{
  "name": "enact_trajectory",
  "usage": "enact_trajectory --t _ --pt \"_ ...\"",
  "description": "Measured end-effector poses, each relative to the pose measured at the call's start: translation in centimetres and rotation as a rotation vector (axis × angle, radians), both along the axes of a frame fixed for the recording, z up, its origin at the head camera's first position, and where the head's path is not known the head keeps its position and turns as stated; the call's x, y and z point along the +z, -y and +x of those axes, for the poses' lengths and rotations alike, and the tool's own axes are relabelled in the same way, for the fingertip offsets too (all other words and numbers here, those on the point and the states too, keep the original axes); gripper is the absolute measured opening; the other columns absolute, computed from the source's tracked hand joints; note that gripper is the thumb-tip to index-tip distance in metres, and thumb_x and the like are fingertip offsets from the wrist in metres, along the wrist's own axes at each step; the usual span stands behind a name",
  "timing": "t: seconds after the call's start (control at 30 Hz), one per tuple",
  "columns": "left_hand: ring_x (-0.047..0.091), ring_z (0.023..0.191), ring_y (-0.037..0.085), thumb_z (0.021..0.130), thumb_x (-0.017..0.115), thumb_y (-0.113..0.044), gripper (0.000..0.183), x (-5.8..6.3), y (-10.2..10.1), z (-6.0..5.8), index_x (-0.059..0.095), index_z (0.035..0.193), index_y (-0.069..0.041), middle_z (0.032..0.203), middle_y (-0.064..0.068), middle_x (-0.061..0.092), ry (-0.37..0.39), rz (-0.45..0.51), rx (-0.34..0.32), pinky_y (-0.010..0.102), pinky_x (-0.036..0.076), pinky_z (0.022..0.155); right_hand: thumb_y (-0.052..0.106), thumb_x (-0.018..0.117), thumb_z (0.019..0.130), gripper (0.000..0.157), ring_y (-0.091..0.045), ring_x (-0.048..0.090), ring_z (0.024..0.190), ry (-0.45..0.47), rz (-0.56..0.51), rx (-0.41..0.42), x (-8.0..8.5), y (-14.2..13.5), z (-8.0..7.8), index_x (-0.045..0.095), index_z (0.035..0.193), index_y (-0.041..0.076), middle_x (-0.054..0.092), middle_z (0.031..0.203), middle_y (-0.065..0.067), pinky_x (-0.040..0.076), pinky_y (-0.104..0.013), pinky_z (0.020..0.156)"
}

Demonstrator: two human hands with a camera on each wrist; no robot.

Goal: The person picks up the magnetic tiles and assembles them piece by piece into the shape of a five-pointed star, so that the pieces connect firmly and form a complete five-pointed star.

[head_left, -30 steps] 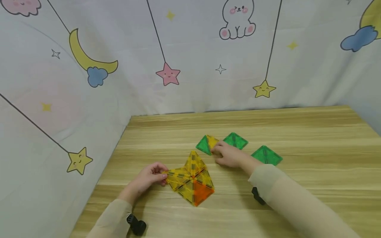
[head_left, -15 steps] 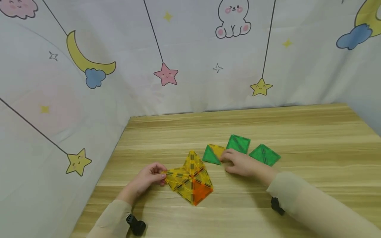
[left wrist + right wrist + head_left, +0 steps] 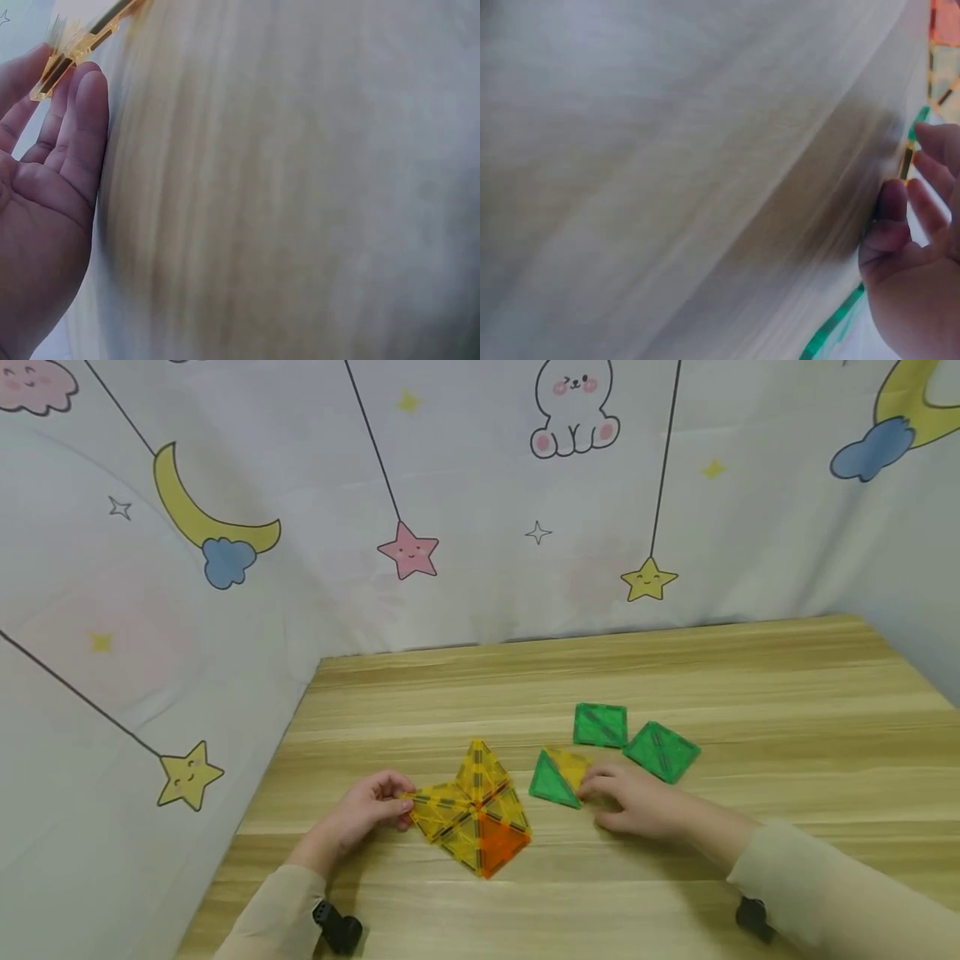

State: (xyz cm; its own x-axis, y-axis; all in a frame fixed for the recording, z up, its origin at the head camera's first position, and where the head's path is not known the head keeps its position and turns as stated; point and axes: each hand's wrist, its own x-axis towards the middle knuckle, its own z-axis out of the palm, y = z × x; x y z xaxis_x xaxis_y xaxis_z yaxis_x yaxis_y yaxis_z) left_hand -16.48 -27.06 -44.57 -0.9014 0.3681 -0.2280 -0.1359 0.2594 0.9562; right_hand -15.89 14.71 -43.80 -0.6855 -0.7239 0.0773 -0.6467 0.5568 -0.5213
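Note:
In the head view my left hand (image 3: pixel 366 817) pinches the left point of a star-like build of translucent yellow magnetic tiles (image 3: pixel 459 843), which includes an orange part (image 3: pixel 504 843). The left wrist view shows the yellow edge (image 3: pixel 56 75) between thumb and fingers. My right hand (image 3: pixel 637 799) grips the right side of a flat tile pair, made of a green triangle (image 3: pixel 553 783) and a yellow triangle (image 3: pixel 568 763). Its fingertips cover part of the yellow triangle. In the right wrist view the thumb (image 3: pixel 891 206) lies against the pair's edge.
Two green tile pairs lie flat behind the right hand: one squarish pair (image 3: pixel 601 725) and another tilted pair (image 3: pixel 662 752), almost corner to corner. The wooden table (image 3: pixel 420 693) ends at a printed cloth backdrop (image 3: pixel 480 602).
My right hand has drawn the green-and-yellow pair rightward and toward me. The nearest green pair has turned and now sits beside the other green pair. My left hand keeps its pinch.

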Motion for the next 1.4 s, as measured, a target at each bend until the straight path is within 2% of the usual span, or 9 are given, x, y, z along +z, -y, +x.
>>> enact_trajectory --t 0.2,0.57,0.7,0.9,1.03,1.13,1.23,1.27,1.4 --pt "0.063 0.075 0.02 0.088 0.063 -0.006 0.027 0.2 0.1 0.0 0.051 0.108 0.008 0.086 0.008 0.058 -0.018 -0.04 -0.024 0.035 0.053 0.067 0.014 0.066 0.087 0.029 -0.024 0.048 0.112 0.024 -0.015 0.014 0.1 -1.2 0.9 0.063 0.115 0.015 0.05 0.12 -0.003 0.04 -0.046 0.093" --pt "0.061 0.075 0.02 0.088 0.064 -0.007 0.027 0.2 0.2 0.0 0.052 0.107 0.007 0.087 0.008 0.058 -0.075 -0.1 -0.061 0.033 0.052 0.066 0.021 0.064 0.089 0.031 -0.022 0.046 0.116 0.105 0.016 0.006 0.0 -2.4 1.5 0.062 0.119 0.018 0.049 0.124 0.0 0.039 -0.046 0.095" --pt "0.059 0.077 0.021 0.088 0.065 -0.012 0.028 0.8 0.1 -0.1 0.054 0.108 0.005 0.093 0.01 0.058 -0.109 -0.171 -0.067 0.033 0.051 0.066 0.019 0.065 0.088 0.031 -0.022 0.046 0.115 0.098 0.015 0.011 0.1 -2.5 1.7 0.062 0.119 0.019 0.049 0.124 0.001 0.039 -0.046 0.095" --pt "0.054 0.091 0.023 0.087 0.068 -0.019 0.034 2.0 -0.6 -0.7 0.057 0.114 -0.001 0.108 0.012 0.056 -0.21 -0.276 -0.043 0.037 0.046 0.072 0.023 0.065 0.089 0.031 -0.02 0.047 0.113 0.121 -0.002 -0.007 0.4 -2.4 1.7 0.062 0.119 0.017 0.05 0.123 0.0 0.04 -0.043 0.093" --pt "0.05 0.099 0.025 0.087 0.068 -0.02 0.037 3.0 -1.8 -1.4 0.058 0.121 -0.008 0.115 0.009 0.057 -0.254 -0.335 -0.048 0.041 0.04 0.08 0.026 0.065 0.089 0.033 -0.019 0.05 0.109 0.116 -0.011 -0.053 1.0 -1.8 0.7 0.062 0.119 0.013 0.051 0.122 -0.001 0.043 -0.04 0.089" --pt "0.048 0.108 0.027 0.087 0.068 -0.022 0.042 3.7 -3.2 -2.0 0.056 0.125 -0.011 0.121 0.005 0.056 -0.29 -0.375 -0.073 0.044 0.037 0.088 0.026 0.067 0.087 0.038 -0.018 0.053 0.094 0.108 0.003 -0.075 1.5 -1.3 -0.4 0.06 0.121 0.009 0.05 0.122 -0.004 0.045 -0.035 0.081" --pt "0.045 0.117 0.029 0.085 0.07 -0.026 0.05 4.3 -5.1 -2.5 0.053 0.131 -0.013 0.127 0.001 0.053 -0.324 -0.392 -0.119 0.049 0.034 0.095 0.027 0.07 0.084 0.048 -0.016 0.05 0.09 0.128 0.021 -0.076 1.7 -1.1 -1.2 0.057 0.125 0.006 0.048 0.124 -0.006 0.043 -0.032 0.076" --pt "0.044 0.119 0.029 0.085 0.07 -0.027 0.053 4.4 -5.8 -2.7 0.052 0.133 -0.012 0.129 0.001 0.052 -0.332 -0.388 -0.139 0.051 0.034 0.096 0.028 0.071 0.084 0.051 -0.017 0.05 0.09 0.138 0.026 -0.072 1.7 -1.1 -1.4 0.055 0.127 0.006 0.047 0.126 -0.007 0.043 -0.032 0.077" --pt "0.04 0.123 0.029 0.085 0.071 -0.028 0.06 5.0 -8.4 -3.1 0.047 0.137 -0.011 0.135 0.002 0.048 -0.354 -0.369 -0.225 0.053 0.034 0.097 0.032 0.072 0.083 0.063 -0.023 0.047 0.112 0.166 0.045 -0.053 1.4 -1.4 -2.1 0.048 0.135 0.004 0.042 0.132 -0.01 0.042 -0.041 0.089"
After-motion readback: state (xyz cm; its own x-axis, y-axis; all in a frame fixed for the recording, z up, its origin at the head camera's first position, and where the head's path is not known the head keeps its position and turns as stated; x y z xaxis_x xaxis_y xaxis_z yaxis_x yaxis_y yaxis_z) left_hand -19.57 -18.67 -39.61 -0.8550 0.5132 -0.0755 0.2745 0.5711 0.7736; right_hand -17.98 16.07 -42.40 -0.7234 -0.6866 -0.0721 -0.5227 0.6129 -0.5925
